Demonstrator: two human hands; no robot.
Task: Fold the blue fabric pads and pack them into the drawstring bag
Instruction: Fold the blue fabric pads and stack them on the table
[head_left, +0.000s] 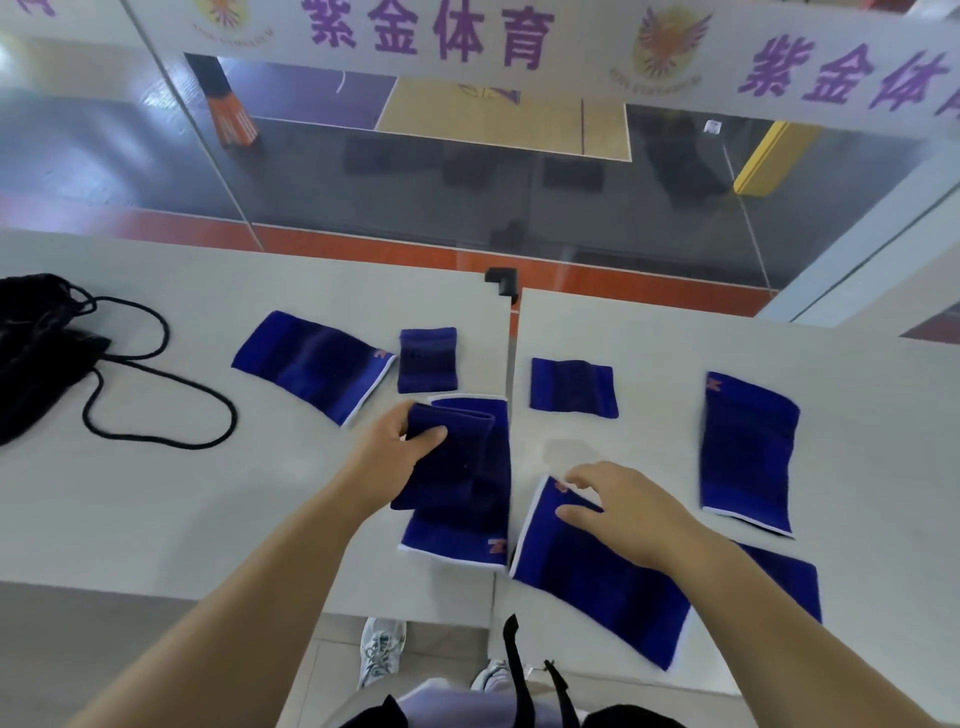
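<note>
Blue fabric pads (748, 452) look soft, light; left hand (397, 449) pinches a folded pad (457, 467) beside the counter (156, 493) seam, right hand (623, 506) fingers spread.

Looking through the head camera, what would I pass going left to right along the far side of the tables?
Black drawstring bag → large unfolded blue pad → small folded pad → second small folded pad → long flat blue pad.
</note>
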